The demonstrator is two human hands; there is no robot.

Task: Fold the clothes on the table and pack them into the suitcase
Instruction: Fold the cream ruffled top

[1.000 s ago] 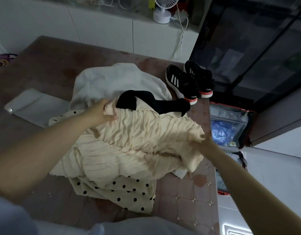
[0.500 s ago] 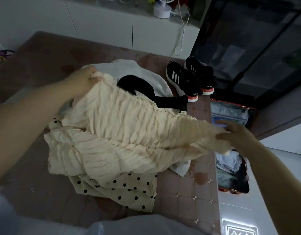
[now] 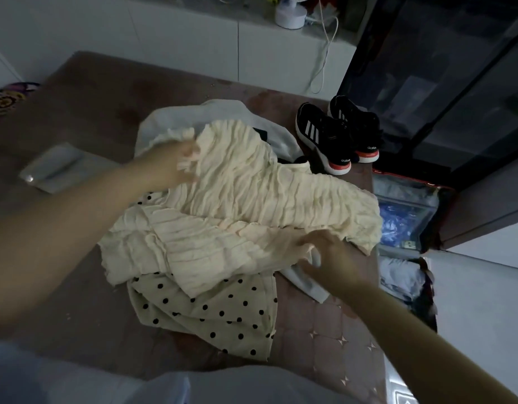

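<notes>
Since approx. half a sec ago: my R hand (image 3: 330, 258) has come in from the table's right edge to the near hem of the cream top (image 3: 252, 199). The top is no longer stretched in the air and now lies spread over the pile. My L hand (image 3: 170, 161) has dropped w/ the far-left end.

Nearest me: dotted cloth (image 3: 211, 310), flat on the table (image 3: 91, 112), partly under the top.

R hand: fingers curled at the hem, above a white strip of cloth. Too blurred to tell if gripping or just landing.

Cream top: crinkled, spread wide, not folded yet.

L hand: fingers pinch the top's ruffled edge.

Behind: white garment (image 3: 222, 112) under the pile, a bit of black cloth (image 3: 298, 160) showing. Shoes (image 3: 339, 135) at the far right corner.

Suitcase (image 3: 403, 217): open on the floor, just off the table's right side, some items already in.

Assessment: the top is laid out, so the fold can start. Expect a sleeve or side brought inward first. The lumpy pile beneath may spoil the fold. Several garments remain, so the task is at an early stage.
</notes>
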